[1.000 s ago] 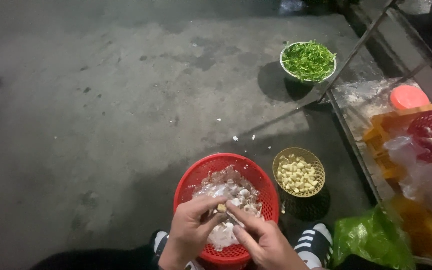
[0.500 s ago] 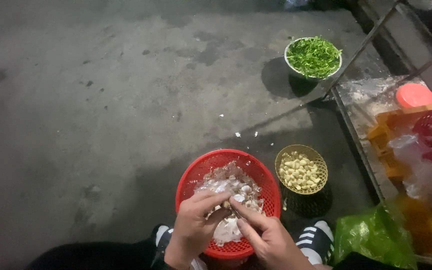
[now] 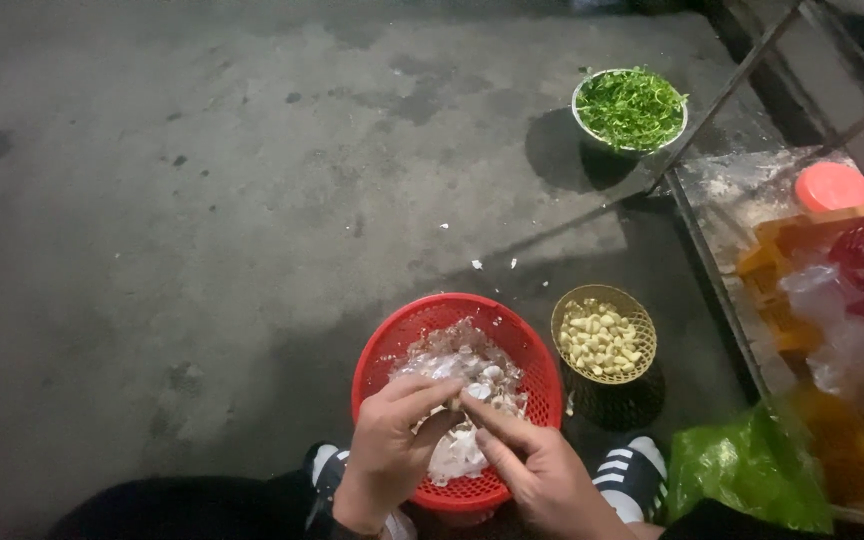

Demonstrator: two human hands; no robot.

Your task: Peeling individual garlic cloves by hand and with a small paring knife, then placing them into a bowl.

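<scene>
Peeling a garlic clove (image 3: 455, 397) over the red basket (image 3: 542, 370): left hand (image 3: 392, 450) grip closed on the clove, right hand (image 3: 542, 470) fingertips pinch its skin. Keep hands low so skin drops in basket, w/ peeled cloves for the yellow bowl (image 3: 604, 340).

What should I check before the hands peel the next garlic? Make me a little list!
1. Both hands over the red basket: ok, left hand and right hand meet above it.
2. Clove pinched between the fingertips: ok, though mostly hidden.
3. Yellow basket of peeled cloves close by: ok, right of the red one.
4. Room left for skins: ok.
5. Bowl of greens out of the way: ok.
</scene>
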